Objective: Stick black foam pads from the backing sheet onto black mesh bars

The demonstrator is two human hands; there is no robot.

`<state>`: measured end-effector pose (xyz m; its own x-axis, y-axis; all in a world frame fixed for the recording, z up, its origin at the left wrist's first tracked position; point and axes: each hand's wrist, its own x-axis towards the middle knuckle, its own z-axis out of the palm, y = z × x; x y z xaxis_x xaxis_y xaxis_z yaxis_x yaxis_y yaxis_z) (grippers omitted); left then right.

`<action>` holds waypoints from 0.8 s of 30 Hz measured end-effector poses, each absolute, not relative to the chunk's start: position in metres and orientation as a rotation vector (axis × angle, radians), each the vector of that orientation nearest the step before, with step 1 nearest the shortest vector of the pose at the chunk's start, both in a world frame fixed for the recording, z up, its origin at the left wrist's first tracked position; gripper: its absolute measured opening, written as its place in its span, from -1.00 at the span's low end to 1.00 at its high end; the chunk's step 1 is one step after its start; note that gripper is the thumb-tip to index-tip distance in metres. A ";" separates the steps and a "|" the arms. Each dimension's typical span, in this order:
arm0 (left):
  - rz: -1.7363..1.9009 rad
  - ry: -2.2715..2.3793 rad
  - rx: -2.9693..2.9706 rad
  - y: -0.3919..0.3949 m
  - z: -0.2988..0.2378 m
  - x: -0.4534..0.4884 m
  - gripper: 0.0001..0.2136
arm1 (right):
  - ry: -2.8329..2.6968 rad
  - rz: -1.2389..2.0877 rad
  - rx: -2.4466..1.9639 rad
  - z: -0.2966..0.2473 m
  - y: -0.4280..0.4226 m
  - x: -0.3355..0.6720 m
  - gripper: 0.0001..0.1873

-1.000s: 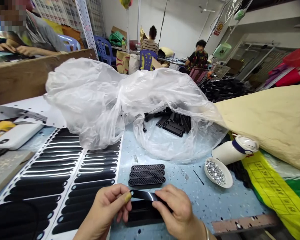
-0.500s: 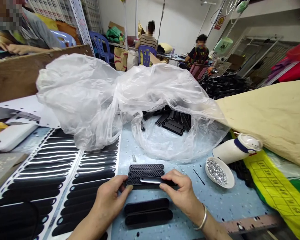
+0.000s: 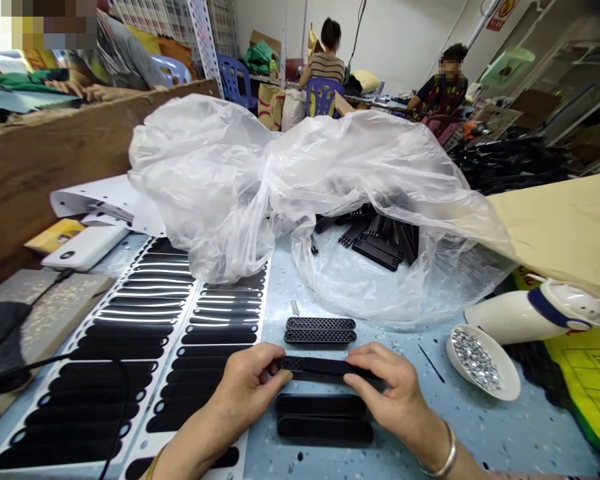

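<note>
My left hand [image 3: 247, 385] and my right hand [image 3: 391, 389] pinch the two ends of a long black plastic strip [image 3: 320, 366], holding it level just above the blue table [image 3: 405, 427]. Both hands are closed on it. Two black textured strips [image 3: 321, 331] lie side by side just beyond it. Two smooth black strips [image 3: 324, 419] lie under my hands, nearer to me. A white sheet of black oblong stickers [image 3: 145, 340] lies flat left of my left hand.
A big clear plastic bag [image 3: 300, 193] with black parts [image 3: 380, 243] inside fills the table's middle. A white dish of silver studs [image 3: 483, 360] and a toppled white bottle [image 3: 535, 312] lie at right. A white phone [image 3: 85, 247] is at left. Other people sit behind.
My hands carried the black strip forward over the nearest textured strip, then lifted that piece a little toward me. The camera view turned left.
</note>
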<state>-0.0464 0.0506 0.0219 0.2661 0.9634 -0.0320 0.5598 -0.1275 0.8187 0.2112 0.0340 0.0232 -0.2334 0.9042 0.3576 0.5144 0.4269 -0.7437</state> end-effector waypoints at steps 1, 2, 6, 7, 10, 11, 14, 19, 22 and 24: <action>0.696 1.392 1.764 0.050 0.022 -0.047 -0.86 | -1.883 0.607 -1.180 0.024 0.034 0.208 -0.85; 0.703 1.389 1.739 0.050 0.021 -0.047 -0.84 | -1.880 0.592 -1.155 0.024 0.035 0.205 -0.84; 0.690 1.379 1.726 0.051 0.024 -0.048 -0.84 | -1.891 0.569 -1.105 0.024 0.038 0.194 -0.82; 0.686 1.378 1.729 0.052 0.025 -0.048 -0.85 | -1.894 0.575 -1.108 0.023 0.039 0.192 -0.82; 0.685 1.377 1.731 0.052 0.027 -0.048 -0.85 | -1.908 0.598 -1.131 0.021 0.040 0.190 -0.81; 0.684 1.377 1.734 0.051 0.027 -0.048 -0.85 | -1.916 0.603 -1.134 0.021 0.040 0.190 -0.80; 0.681 1.380 1.746 0.051 0.025 -0.048 -0.85 | -1.927 0.599 -1.131 0.020 0.040 0.190 -0.82; 0.695 1.363 1.739 0.051 0.025 -0.048 -0.86 | -1.925 0.578 -1.155 0.020 0.040 0.188 -0.84; 0.695 1.367 1.739 0.051 0.026 -0.047 -0.86 | -1.941 0.579 -1.165 0.019 0.039 0.188 -0.84; 0.700 1.369 1.738 0.051 0.026 -0.047 -0.86 | -1.943 0.575 -1.168 0.019 0.039 0.187 -0.85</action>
<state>-0.0473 0.0507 0.0264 0.2620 0.9637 -0.0514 0.5220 -0.0966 0.8475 0.1869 0.0391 0.0192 -0.2717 0.8799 0.3897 0.5263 0.4749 -0.7053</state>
